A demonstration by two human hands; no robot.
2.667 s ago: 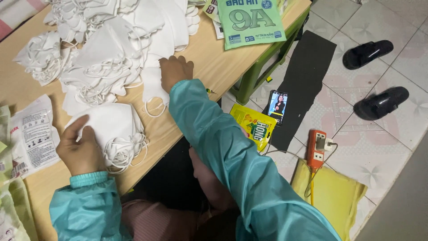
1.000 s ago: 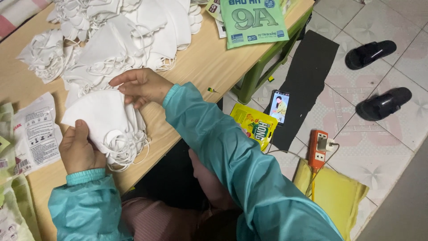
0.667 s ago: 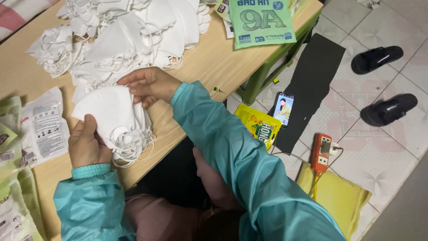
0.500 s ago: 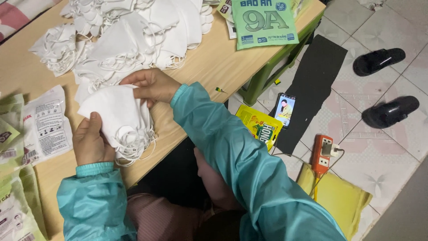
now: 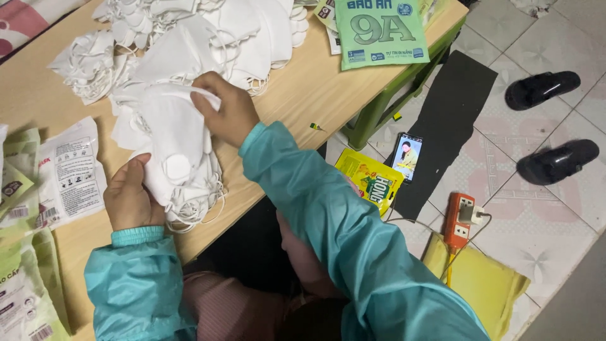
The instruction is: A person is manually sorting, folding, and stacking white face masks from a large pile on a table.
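Both hands close on a stack of white face masks (image 5: 180, 148) at the near edge of the wooden table (image 5: 303, 95). Left hand (image 5: 129, 196) cups the stack from below, thumb on the top mask and the other fingers hidden beneath it. Right hand (image 5: 230, 113) pinches the upper edge of the top mask, fingertips curled over the fabric so that only the knuckles show. Elastic ear loops spill out under the stack; how many masks it holds is hard to make out.

Behind the hands lies a loose heap of masks (image 5: 208, 31), its far side cut off by the top of the view. Printed plastic packets (image 5: 66, 170) lie just left of the stack, more of them cropped at the left edge. A green printed pouch (image 5: 379, 31) rests at the table's far corner, its top cut off.

On the tiled floor sit a phone (image 5: 407, 156) with a lit screen, a yellow packet (image 5: 369, 180), an orange power strip (image 5: 459, 221), a black mat (image 5: 445, 126) and two black sandals (image 5: 549, 126). Teal sleeves cover both arms.
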